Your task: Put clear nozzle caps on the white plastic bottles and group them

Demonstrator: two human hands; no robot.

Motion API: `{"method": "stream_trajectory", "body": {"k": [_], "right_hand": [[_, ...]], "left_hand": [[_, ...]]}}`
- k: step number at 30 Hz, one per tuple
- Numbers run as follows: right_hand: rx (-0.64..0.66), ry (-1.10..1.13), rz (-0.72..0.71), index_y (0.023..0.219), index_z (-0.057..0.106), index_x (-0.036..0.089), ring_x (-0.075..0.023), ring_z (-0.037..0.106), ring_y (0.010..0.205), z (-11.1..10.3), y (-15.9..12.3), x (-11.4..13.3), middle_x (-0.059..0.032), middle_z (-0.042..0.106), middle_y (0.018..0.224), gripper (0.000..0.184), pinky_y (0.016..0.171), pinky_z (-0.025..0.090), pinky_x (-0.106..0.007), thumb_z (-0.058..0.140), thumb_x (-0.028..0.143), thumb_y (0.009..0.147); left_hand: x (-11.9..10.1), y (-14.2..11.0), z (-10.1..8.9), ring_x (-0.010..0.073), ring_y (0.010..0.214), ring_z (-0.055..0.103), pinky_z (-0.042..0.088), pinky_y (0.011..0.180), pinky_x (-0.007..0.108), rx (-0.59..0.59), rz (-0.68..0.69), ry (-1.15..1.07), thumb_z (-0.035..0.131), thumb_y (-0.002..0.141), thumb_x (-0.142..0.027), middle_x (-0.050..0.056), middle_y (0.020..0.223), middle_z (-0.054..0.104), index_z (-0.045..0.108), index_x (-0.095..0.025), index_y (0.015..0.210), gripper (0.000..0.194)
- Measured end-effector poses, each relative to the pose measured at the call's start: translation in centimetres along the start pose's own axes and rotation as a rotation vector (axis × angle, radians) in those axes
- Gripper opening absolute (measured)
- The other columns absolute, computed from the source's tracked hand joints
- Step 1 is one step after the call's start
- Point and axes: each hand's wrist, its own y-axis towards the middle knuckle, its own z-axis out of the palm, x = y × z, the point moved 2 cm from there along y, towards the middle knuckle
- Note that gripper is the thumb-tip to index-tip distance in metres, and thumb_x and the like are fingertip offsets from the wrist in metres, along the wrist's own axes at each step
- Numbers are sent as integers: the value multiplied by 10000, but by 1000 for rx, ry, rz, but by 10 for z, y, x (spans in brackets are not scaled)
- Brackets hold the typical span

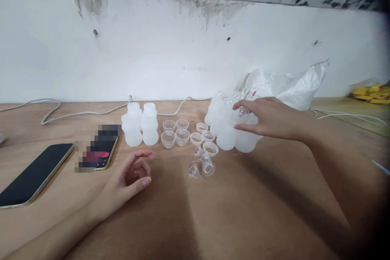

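My left hand [134, 176] hovers over the table's near left with curled fingers, thumb and forefinger apart, holding nothing. Ahead of it stand several white, translucent plastic bottles [133, 133] with open necks. Clear cups [168, 139] are grouped to their right, beside white screw rings [210, 148]. Small clear funnel-shaped pieces [208, 167] lie nearest me. My right hand [262, 117] reaches over a cluster of white bottles [226, 137] with clear domed tops. Its thumb and fingers are spread around one top; whether they touch it is unclear, and the hand hides part of that bottle.
Two phones [38, 174] lie on the left of the wooden table. A white cable [88, 113] runs along the wall. Behind my right hand rests a clear plastic bag [283, 85] with a label. Yellow items [371, 92] sit at the far right.
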Motion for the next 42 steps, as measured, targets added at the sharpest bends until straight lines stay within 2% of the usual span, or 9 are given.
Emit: {"method": "stream_trajectory", "body": {"k": [9,15,17,21,24,27,32,37,42], "right_hand": [[-1,23,4,1088,492,156,-303,578,901,-4,-1,5,-128,639,965,475,785,392,-439,455,490,751],[-98,12,-7,1108,482,175,-296,561,904,-3,-2,7,-124,599,1007,507,768,406,-439,419,540,762],[-143,-17,-16,1090,499,175,-306,548,900,-5,-3,10,-129,587,993,492,785,392,-459,422,534,763],[-264,-71,-47,1047,526,200,-324,505,928,-16,-5,22,-128,556,976,421,823,357,-469,415,503,775],[-358,-91,-115,1022,536,190,-309,481,948,-24,-7,34,-128,542,976,370,846,341,-447,408,459,803],[-408,-75,-216,995,547,167,-279,481,939,-25,-7,49,-121,543,968,328,834,349,-413,410,413,826],[-339,-30,-369,969,572,162,-249,482,918,-15,-5,68,-108,557,944,274,848,345,-394,420,350,839],[-258,57,-409,940,593,162,-243,481,926,-6,-4,76,-103,569,953,210,860,346,-398,436,252,834],[-17,208,-422,895,593,181,-212,523,830,2,-6,81,-83,573,889,198,759,408,-367,410,152,827]], "left_hand": [[-2,1,0,124,739,458,379,569,232,-5,7,8,557,784,-363,70,1140,428,404,-251,1132,396],[-3,1,0,133,749,461,378,580,240,2,-21,19,559,780,-364,66,1121,435,405,-253,1123,393],[-3,1,0,131,747,457,375,577,237,2,-21,20,558,779,-373,59,1081,445,403,-251,1120,393],[-2,1,2,119,698,448,358,549,225,-28,-51,49,535,794,-366,20,858,464,435,-221,1061,320],[-3,0,2,92,620,419,339,519,212,-59,-87,108,517,806,-351,-14,761,433,473,-204,927,196],[-4,-1,1,83,588,398,332,517,207,-97,-95,191,502,814,-353,-34,711,409,464,-198,838,161],[-9,-1,0,93,623,411,357,560,206,-181,-65,287,481,824,-335,-36,704,385,455,-195,826,142],[-15,-1,4,98,607,415,372,550,213,-159,-60,336,465,828,-326,-30,691,389,460,-187,809,140],[-18,-2,4,102,607,434,386,551,215,-136,-69,379,454,831,-323,-28,687,421,458,-192,816,132]]}}
